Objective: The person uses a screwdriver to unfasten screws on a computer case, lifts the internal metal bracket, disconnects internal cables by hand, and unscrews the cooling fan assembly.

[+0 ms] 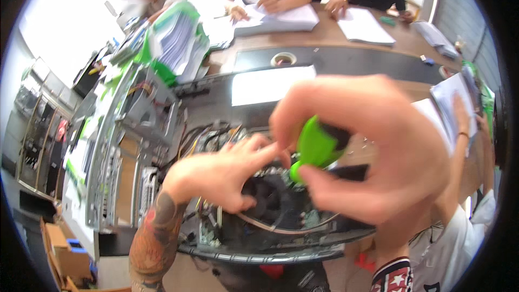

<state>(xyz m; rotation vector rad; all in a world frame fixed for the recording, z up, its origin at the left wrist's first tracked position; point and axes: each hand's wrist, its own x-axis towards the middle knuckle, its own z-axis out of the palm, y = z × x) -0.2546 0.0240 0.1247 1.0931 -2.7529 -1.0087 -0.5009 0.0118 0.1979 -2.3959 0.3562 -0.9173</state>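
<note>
A screwdriver with a bright green and black handle (316,143) is gripped in my right hand (394,157), its handle tilted down toward the electronics; the shaft and tip are hidden. My left hand (213,176) is spread over the same parts, thumb and fingers apart, its fingertips close to the handle's lower end. Beneath both hands lies an opened dark computer case with circuit boards and cables. A black cooling fan (267,197) shows beside my left thumb, and a pale cable (270,229) curves below it. My right hand is blurred.
An open metal frame (116,146) rises at the left. Behind it lean papers in green folders (175,38). A tape roll (284,60) and a white sheet (254,87) lie beyond the case. Several people sit around the table; one person's arm (462,140) reaches in at right.
</note>
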